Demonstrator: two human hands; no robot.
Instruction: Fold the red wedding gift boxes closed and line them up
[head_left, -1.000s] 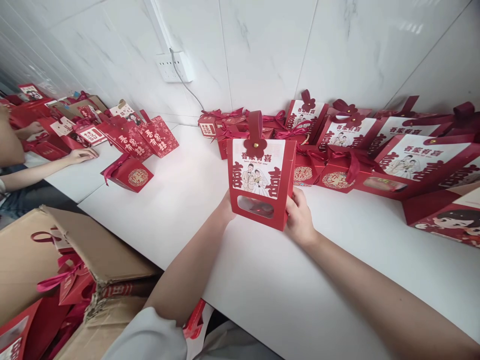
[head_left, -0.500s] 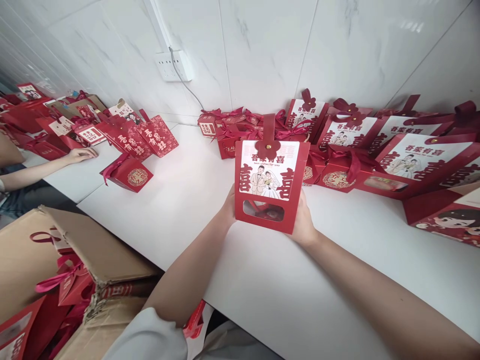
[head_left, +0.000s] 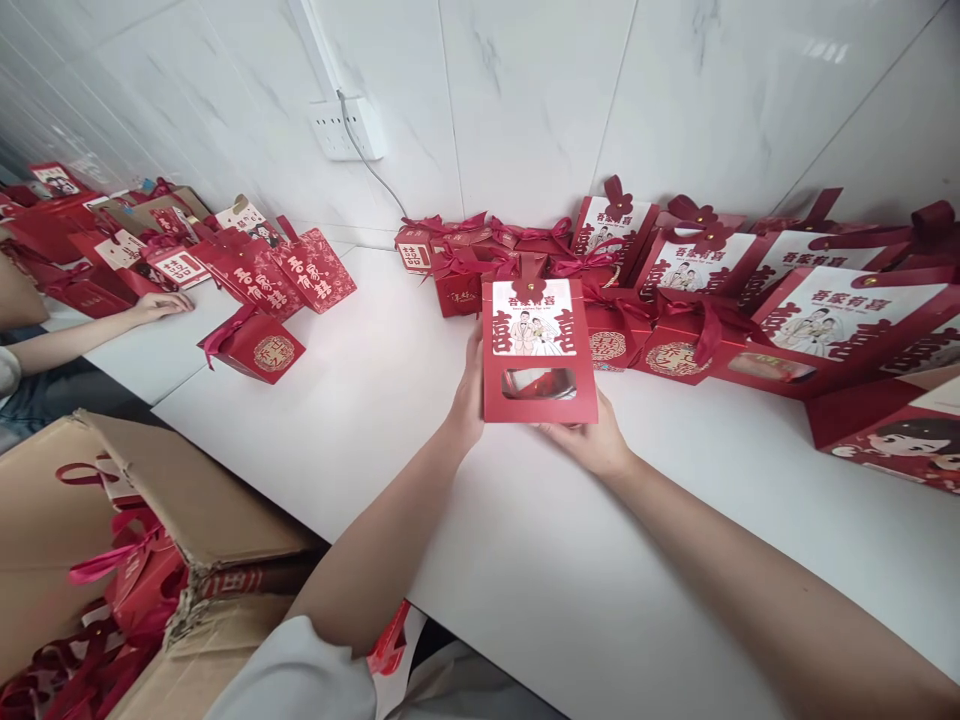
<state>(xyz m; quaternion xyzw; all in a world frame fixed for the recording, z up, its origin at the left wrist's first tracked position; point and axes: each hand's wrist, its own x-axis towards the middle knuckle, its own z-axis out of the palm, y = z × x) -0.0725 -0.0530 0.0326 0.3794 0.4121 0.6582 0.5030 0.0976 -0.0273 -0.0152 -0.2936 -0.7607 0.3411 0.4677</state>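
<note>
Between my two hands, above the white table (head_left: pixel 360 420), is a red gift box (head_left: pixel 540 395). Its front carries a white panel with a cartoon wedding couple, a small window, and a red strap with a flower fastener on top. Through the window something red and white shows. My left hand (head_left: pixel 469 392) grips the left side, its fingers partly hidden behind the box. My right hand (head_left: pixel 596 440) is closed on the lower right, with fingers beneath the bottom edge. Just behind stand small ribbon-tied red boxes (head_left: pixel 459 290).
Matching gift boxes (head_left: pixel 840 330) line the wall on the right. More red boxes (head_left: pixel 247 275) stand on the left, near another person's hand (head_left: pixel 161 305). An open cardboard carton (head_left: pixel 247 520) at lower left holds red boxes and ribbons. A socket (head_left: pixel 346 128) is on the wall.
The held gift box has moved farther from me and tilted back, and my right hand now shows under its bottom. In the carton, a windowed red box at lower left is no longer visible.
</note>
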